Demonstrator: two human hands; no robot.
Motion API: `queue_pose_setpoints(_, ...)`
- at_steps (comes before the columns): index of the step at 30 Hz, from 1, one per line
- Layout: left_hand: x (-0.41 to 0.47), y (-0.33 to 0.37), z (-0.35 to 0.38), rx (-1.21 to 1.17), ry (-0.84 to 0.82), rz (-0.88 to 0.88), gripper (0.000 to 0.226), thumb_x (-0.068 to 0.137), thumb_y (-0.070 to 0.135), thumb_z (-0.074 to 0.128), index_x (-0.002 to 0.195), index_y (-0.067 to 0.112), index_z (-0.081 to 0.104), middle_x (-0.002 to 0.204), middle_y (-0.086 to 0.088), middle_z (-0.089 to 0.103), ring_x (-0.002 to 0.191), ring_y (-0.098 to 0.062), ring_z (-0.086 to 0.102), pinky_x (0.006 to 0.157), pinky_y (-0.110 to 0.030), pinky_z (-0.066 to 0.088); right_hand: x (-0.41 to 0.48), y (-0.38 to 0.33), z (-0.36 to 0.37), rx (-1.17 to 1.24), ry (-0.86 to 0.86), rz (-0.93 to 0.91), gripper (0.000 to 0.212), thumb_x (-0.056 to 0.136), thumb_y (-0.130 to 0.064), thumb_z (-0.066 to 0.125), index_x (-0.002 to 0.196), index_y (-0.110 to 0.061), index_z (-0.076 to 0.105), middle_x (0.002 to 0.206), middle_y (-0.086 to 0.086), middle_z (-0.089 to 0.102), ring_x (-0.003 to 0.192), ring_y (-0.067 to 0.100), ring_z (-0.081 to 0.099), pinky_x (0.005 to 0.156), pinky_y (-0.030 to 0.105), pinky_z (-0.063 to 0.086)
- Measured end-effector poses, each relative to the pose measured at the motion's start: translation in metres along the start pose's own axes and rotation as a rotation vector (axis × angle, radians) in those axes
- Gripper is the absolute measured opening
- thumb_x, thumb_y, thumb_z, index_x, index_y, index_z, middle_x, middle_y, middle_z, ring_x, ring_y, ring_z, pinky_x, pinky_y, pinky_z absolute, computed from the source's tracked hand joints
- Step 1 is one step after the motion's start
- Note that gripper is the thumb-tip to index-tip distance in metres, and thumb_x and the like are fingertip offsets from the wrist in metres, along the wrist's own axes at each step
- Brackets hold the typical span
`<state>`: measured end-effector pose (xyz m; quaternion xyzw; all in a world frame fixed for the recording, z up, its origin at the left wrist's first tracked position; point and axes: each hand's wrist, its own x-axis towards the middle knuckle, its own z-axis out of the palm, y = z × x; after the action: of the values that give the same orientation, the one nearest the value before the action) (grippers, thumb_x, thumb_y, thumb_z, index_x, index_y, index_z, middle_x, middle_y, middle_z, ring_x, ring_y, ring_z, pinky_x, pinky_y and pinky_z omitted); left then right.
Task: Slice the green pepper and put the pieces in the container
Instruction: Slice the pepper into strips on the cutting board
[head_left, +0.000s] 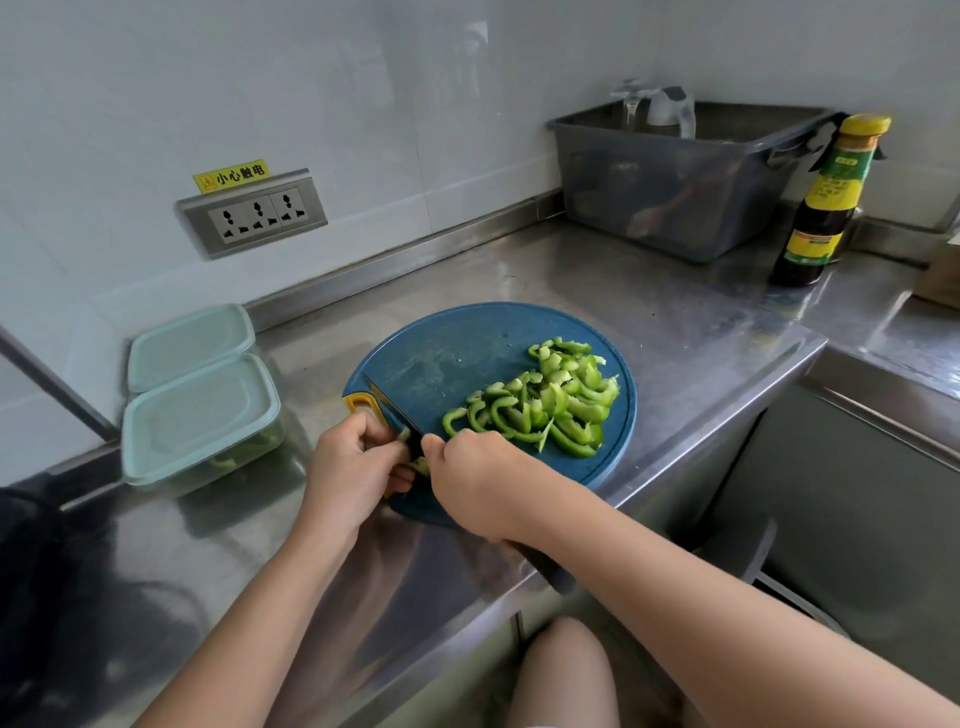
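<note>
**A:** While the blade is down, what is each hand doing?

**B:** Left hand (358, 462) pinches a small pepper end piece (418, 464) at the near-left edge of the round blue cutting board (457, 353). Fingers are curled in, probably to keep the tips off the edge. Right hand (478, 483) wraps the dark-bladed knife (397, 413). The handle sticks out behind the wrist, past the board's near edge, and the blade points at the board's yellow grip (360, 402).

**A:** Cut stock?

**B:** The pile of green pepper slices (545, 405) sits on the board's right half, apart from the blade. Likely kept there so the cutting lane is free.

**A:** Container?

**B:** Two lidded plastic tubs left of the board, touching each other. The nearer tub (200, 421) shows green bits through its wall. The farther tub (189, 345) I can't read. Both lids are on, so one has to come off before loading.

**A:** Status?

**B:** My read is that slicing is almost done and this pile is not yet transferred.

**A:** Risk?

**B:** The piece is tiny and the fingers are right beside the blade, so a slip seems plausible.
</note>
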<state>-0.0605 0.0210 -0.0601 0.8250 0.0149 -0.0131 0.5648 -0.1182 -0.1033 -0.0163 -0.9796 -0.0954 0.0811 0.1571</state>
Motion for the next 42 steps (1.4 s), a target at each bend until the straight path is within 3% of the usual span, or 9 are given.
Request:
queue_pose_setpoints(8,-0.005,0.002,0.002,-0.026,0.08,0.025,0.024,0.08,-0.002,0.064,0.065,0.004,0.046,0.039,0.002,0.055,0.034,-0.008,0.05,0.039,-0.021,0.042,0.002,-0.01,-0.007,-0.118,-0.012,-0.04,0.032,0.097,-0.007,0.031,0.126,0.004,0.036,0.118,0.021,0.054,0.104,0.035,0.056,0.058,0.031,0.034)
queue_pose_setpoints(12,-0.009,0.005,0.004,-0.045,0.134,-0.014,0.014,0.082,-0.004,0.057,0.071,0.003,0.053,0.052,-0.007,0.059,0.035,-0.007,0.055,0.045,-0.023,0.048,-0.018,-0.007,0.001,0.014,0.05,0.001,0.021,0.1,-0.015,0.031,0.103,-0.009,0.052,0.107,0.02,0.058,0.1,0.037,0.057,0.066,0.035,0.04)
queue_pose_setpoints(15,-0.008,0.004,0.004,-0.083,0.135,-0.043,0.013,0.083,-0.003,0.055,0.074,0.007,0.053,0.06,-0.011,0.061,0.041,-0.012,0.058,0.047,-0.025,0.048,-0.035,-0.002,0.009,0.068,0.069,0.07,0.022,0.101,-0.018,0.027,0.093,-0.012,0.046,0.098,0.019,0.056,0.098,0.037,0.057,0.072,0.037,0.042)
queue_pose_setpoints(19,-0.011,-0.001,-0.001,-0.052,0.069,0.016,0.014,0.082,-0.004,0.06,0.077,0.008,0.054,0.062,-0.011,0.06,0.041,-0.006,0.057,0.044,-0.02,0.047,-0.026,0.013,0.003,0.062,0.017,0.163,0.029,0.095,-0.003,0.032,0.123,-0.004,0.041,0.088,0.013,0.049,0.086,0.034,0.054,0.06,0.034,0.04)
queue_pose_setpoints(26,-0.014,0.0,-0.002,0.027,0.076,0.12,0.017,0.081,-0.005,0.064,0.074,0.007,0.053,0.062,-0.008,0.062,0.038,-0.004,0.056,0.041,-0.015,0.045,-0.013,-0.008,0.013,0.077,0.103,0.198,0.037,0.103,-0.021,0.021,0.121,-0.006,0.05,0.117,0.015,0.056,0.108,0.034,0.055,0.069,0.035,0.037)
queue_pose_setpoints(32,-0.017,0.002,-0.001,0.012,0.071,0.108,0.016,0.079,-0.002,0.066,0.072,0.005,0.053,0.049,-0.001,0.059,0.035,-0.002,0.052,0.039,-0.013,0.041,0.0,-0.015,0.014,0.085,0.122,0.161,0.035,0.101,-0.013,0.023,0.124,-0.006,0.048,0.12,0.016,0.055,0.109,0.036,0.054,0.067,0.037,0.037)
queue_pose_setpoints(37,-0.015,-0.003,-0.003,-0.149,0.024,0.023,0.014,0.082,-0.005,0.064,0.081,0.006,0.056,0.061,-0.01,0.064,0.042,-0.009,0.06,0.046,-0.021,0.051,-0.012,0.015,-0.013,0.502,0.031,0.353,0.033,0.102,-0.026,0.027,0.082,-0.009,0.047,0.068,0.008,0.047,0.061,0.025,0.049,0.061,0.034,0.044)
queue_pose_setpoints(39,-0.015,-0.002,-0.002,-0.186,-0.013,0.023,0.012,0.081,-0.005,0.066,0.084,0.002,0.057,0.068,-0.013,0.065,0.047,-0.01,0.063,0.047,-0.018,0.051,-0.024,0.032,-0.023,0.831,-0.079,0.587,0.046,0.097,-0.047,0.028,0.078,-0.01,0.046,0.059,0.005,0.046,0.046,0.019,0.042,0.048,0.025,0.039)
queue_pose_setpoints(42,-0.015,-0.002,0.001,-0.134,-0.034,0.062,0.013,0.079,-0.002,0.07,0.081,0.001,0.057,0.063,-0.009,0.067,0.05,-0.013,0.065,0.049,-0.02,0.052,-0.036,0.049,-0.021,0.903,-0.08,0.597,0.05,0.093,-0.055,0.029,0.071,-0.013,0.044,0.051,0.002,0.044,0.036,0.017,0.038,0.043,0.02,0.034)
